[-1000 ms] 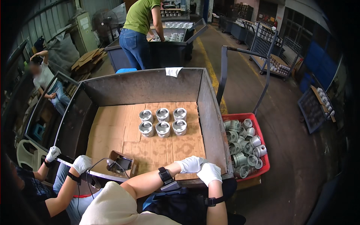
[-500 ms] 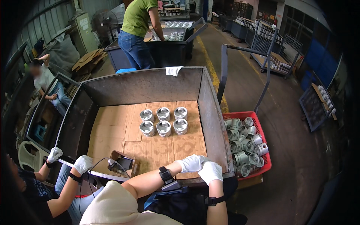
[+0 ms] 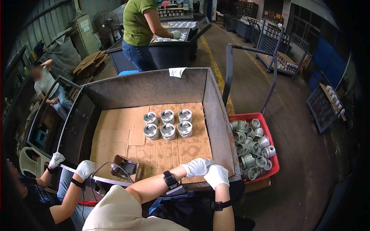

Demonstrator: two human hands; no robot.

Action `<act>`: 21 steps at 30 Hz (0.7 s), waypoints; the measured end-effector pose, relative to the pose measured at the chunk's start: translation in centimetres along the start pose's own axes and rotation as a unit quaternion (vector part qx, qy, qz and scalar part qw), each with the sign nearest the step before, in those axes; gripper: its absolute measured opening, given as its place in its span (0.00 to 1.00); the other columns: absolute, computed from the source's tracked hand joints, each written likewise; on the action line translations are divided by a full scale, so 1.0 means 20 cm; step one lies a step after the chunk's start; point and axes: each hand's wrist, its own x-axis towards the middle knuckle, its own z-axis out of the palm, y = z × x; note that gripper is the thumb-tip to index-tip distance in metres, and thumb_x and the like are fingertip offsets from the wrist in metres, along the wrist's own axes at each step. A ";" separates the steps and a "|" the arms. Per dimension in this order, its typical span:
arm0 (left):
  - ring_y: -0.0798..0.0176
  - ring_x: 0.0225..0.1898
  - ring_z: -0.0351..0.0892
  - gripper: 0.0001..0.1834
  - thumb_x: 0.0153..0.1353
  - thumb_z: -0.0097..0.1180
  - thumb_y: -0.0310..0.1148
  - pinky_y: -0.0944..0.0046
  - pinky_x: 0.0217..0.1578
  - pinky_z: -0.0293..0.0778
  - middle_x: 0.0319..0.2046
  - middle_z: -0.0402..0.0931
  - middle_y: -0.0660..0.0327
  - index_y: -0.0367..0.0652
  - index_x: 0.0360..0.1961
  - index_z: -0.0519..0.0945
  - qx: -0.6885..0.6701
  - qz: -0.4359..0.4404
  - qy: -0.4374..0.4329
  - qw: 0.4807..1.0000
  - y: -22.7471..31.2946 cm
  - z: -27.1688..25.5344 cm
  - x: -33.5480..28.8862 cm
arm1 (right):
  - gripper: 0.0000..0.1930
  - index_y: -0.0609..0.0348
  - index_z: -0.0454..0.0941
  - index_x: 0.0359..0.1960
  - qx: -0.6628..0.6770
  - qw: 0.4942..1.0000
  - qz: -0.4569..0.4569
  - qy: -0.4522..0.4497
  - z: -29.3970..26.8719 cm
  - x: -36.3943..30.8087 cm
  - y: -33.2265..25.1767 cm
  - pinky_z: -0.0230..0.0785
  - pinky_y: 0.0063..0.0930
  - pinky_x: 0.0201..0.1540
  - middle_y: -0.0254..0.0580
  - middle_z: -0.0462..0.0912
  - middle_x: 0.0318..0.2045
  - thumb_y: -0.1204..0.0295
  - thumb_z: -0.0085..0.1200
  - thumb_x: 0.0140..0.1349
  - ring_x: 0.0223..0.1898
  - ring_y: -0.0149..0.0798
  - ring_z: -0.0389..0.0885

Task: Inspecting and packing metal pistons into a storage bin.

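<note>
Left hand (image 3: 195,168), right hand (image 3: 217,177): gloved, touching; grip I cannot tell. Right of them: red basket (image 3: 274,165), heaped pistons (image 3: 254,148); stray knock could spill some.

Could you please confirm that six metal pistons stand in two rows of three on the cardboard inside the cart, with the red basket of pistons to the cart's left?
Not quite: the head view shows the red basket to the right of the cart. The six metal pistons do stand in two rows of three on the cardboard.
</note>
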 end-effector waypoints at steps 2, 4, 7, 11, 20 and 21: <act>0.43 0.37 0.78 0.18 0.52 0.46 0.27 0.53 0.36 0.74 0.35 0.78 0.44 0.43 0.45 0.78 0.007 -0.010 -0.007 1.000 0.02 0.00 0.00 | 0.13 0.58 0.83 0.27 0.001 1.000 0.004 0.000 0.01 0.00 0.01 0.73 0.42 0.39 0.54 0.82 0.28 0.64 0.50 0.51 0.34 0.52 0.82; 0.43 0.37 0.78 0.18 0.52 0.47 0.27 0.53 0.37 0.74 0.35 0.78 0.44 0.43 0.46 0.78 0.015 -0.020 -0.014 1.000 0.04 -0.02 0.00 | 0.13 0.58 0.83 0.27 0.001 1.000 0.008 0.000 0.01 0.00 0.02 0.73 0.42 0.39 0.54 0.82 0.28 0.64 0.51 0.51 0.34 0.52 0.82; 0.43 0.36 0.79 0.18 0.52 0.46 0.27 0.53 0.36 0.74 0.34 0.78 0.44 0.42 0.45 0.78 0.009 -0.007 -0.009 1.000 0.07 -0.04 -0.01 | 0.13 0.58 0.83 0.27 0.006 1.000 0.006 -0.003 0.00 -0.01 0.01 0.73 0.42 0.39 0.55 0.82 0.28 0.63 0.51 0.51 0.34 0.52 0.82; 0.43 0.34 0.78 0.18 0.52 0.46 0.27 0.52 0.35 0.74 0.33 0.78 0.44 0.42 0.45 0.78 0.026 -0.015 -0.011 0.999 0.05 -0.03 -0.01 | 0.14 0.59 0.83 0.28 0.014 1.000 0.013 0.000 -0.02 -0.01 -0.01 0.73 0.42 0.40 0.54 0.82 0.29 0.62 0.52 0.50 0.35 0.52 0.82; 0.40 0.23 0.76 0.09 0.50 0.49 0.29 0.50 0.23 0.70 0.21 0.74 0.41 0.32 0.27 0.75 0.051 0.033 0.052 0.997 0.14 -0.08 -0.03 | 0.12 0.59 0.83 0.27 0.005 1.000 0.014 -0.011 -0.04 -0.01 -0.02 0.72 0.43 0.40 0.54 0.82 0.28 0.64 0.51 0.51 0.35 0.53 0.81; 0.39 0.23 0.76 0.09 0.50 0.49 0.29 0.50 0.23 0.70 0.21 0.74 0.41 0.32 0.24 0.74 0.055 0.027 0.053 0.997 0.14 -0.08 -0.03 | 0.12 0.59 0.83 0.26 0.003 1.000 0.016 -0.014 -0.05 -0.02 -0.03 0.72 0.43 0.40 0.54 0.82 0.29 0.64 0.51 0.51 0.35 0.53 0.81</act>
